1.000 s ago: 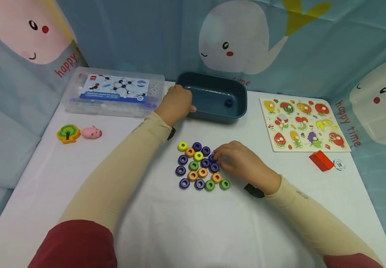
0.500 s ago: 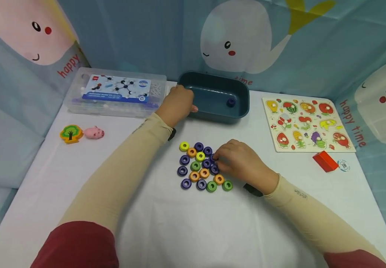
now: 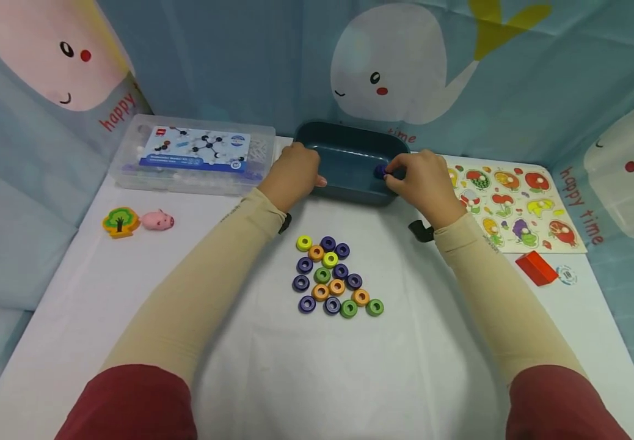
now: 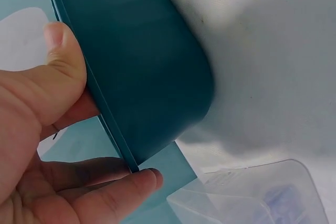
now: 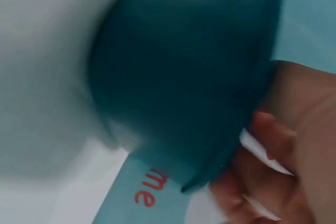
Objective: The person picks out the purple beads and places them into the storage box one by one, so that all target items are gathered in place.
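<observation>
At the back of the table stands a teal plastic tub point(image 3: 344, 193). My left hand point(image 3: 293, 174) grips its left end; in the left wrist view the thumb and fingers point(image 4: 121, 195) are at the rim. Over the tub's right end, my right hand point(image 3: 424, 183) pinches a purple ring, mostly hidden by the fingertips. A purple ring point(image 3: 380, 172) shows inside the tub right beside those fingertips. In front of the tub lies a loose group of rings: purple point(image 3: 305, 264), orange point(image 3: 336, 287), green point(image 3: 349, 308) and yellow point(image 3: 330, 260). The right wrist view is blurred.
Left of the tub is a clear lidded case point(image 3: 193, 153) with a molecule-picture label. A tree piece point(image 3: 121, 222) and a pink pig point(image 3: 157, 220) lie nearer left. At the right are a fruit puzzle board point(image 3: 526, 208), a red block point(image 3: 537, 268) and a round token point(image 3: 567, 275).
My right hand has taken a purple ring from the group's right side and moved up and right to the tub. My left hand stays at the tub's left end.
</observation>
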`<state>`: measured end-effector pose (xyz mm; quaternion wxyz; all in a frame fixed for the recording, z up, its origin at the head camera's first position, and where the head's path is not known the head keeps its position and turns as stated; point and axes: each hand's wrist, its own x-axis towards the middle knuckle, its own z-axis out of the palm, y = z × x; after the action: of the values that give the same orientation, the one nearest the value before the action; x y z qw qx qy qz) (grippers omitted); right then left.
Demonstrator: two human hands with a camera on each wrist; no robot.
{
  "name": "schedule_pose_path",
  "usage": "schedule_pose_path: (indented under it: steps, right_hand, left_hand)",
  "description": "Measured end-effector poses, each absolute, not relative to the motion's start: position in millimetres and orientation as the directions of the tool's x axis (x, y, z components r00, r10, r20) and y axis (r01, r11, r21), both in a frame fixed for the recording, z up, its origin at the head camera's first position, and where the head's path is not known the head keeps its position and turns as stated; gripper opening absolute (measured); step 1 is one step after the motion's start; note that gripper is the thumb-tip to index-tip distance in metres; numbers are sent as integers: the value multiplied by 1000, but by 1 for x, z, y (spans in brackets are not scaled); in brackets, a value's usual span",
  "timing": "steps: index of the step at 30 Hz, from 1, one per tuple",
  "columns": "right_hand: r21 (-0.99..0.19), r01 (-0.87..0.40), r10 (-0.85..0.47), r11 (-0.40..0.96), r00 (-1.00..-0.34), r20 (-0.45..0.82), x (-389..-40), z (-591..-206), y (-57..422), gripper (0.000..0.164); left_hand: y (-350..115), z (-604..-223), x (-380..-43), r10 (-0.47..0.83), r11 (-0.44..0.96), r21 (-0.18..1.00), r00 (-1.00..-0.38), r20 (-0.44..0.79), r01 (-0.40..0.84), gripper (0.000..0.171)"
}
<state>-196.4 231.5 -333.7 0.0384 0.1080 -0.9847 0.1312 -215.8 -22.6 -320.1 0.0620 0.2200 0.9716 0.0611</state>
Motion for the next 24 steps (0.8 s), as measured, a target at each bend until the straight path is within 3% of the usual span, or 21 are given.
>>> schedule_pose_path:
  steps: [10, 17, 20, 24]
  right_hand:
    - [-89, -218, -221, 972, -975, -33, -225, -347, 221, 19]
    - [-88, -188, -196, 978, -977, -89, -233, -348, 218, 23]
    - [-96, -188, -195, 978, -978, -70, -230, -347, 218, 25]
    - [-163, -237, -231, 958, -971, 58, -212, -342, 215, 23]
  left_hand:
    - [-20, -323, -217, 430, 902, 91, -897, -98, 422, 44]
    - [-21, -320, -216, 433, 899, 116, -895, -103, 422, 43]
    - [-21, -320, -216, 431, 900, 125, -895, -110, 418, 43]
    - [-21, -320, -215, 426, 902, 119, -898, -108, 414, 44]
